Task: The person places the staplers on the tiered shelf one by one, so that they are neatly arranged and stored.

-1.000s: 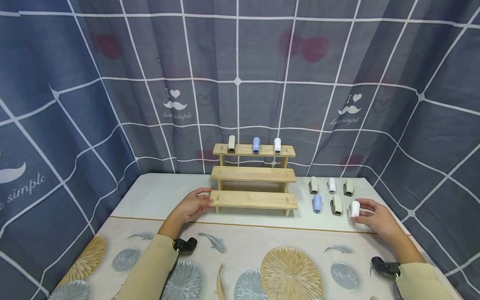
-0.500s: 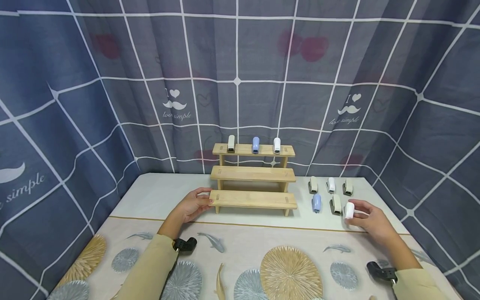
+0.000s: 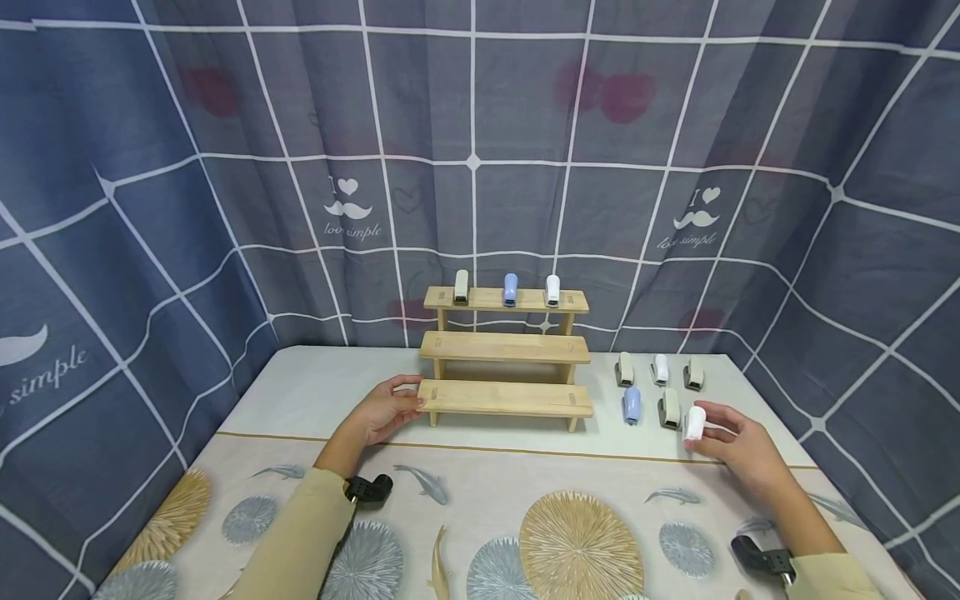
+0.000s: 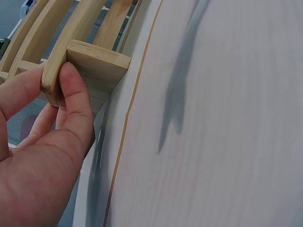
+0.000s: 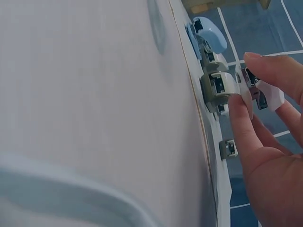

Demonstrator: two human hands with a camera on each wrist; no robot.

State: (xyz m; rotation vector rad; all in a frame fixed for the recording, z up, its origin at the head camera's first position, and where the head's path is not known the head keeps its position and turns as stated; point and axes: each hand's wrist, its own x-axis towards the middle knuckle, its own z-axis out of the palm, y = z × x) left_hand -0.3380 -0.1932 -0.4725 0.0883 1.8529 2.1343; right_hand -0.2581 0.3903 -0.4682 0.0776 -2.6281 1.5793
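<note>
My right hand pinches a white hole punch between thumb and fingers, at the front right corner of the white board. In the right wrist view, this white punch shows its metal middle and is turned on its side, close by a cream hole punch. My left hand grips the left end of the lowest step of a three-step wooden stand; the thumb and fingers pinch the board's end. A cream punch, a blue punch and a white punch stand on the top step.
Right of the stand are a blue punch, a cream punch and a back row of a cream, a white and another cream punch. A checked curtain surrounds the patterned tablecloth.
My right hand has moved left with the white hole punch, bringing it off its spot and in close to the front cream punch. The left hand keeps its grip on the stand.
</note>
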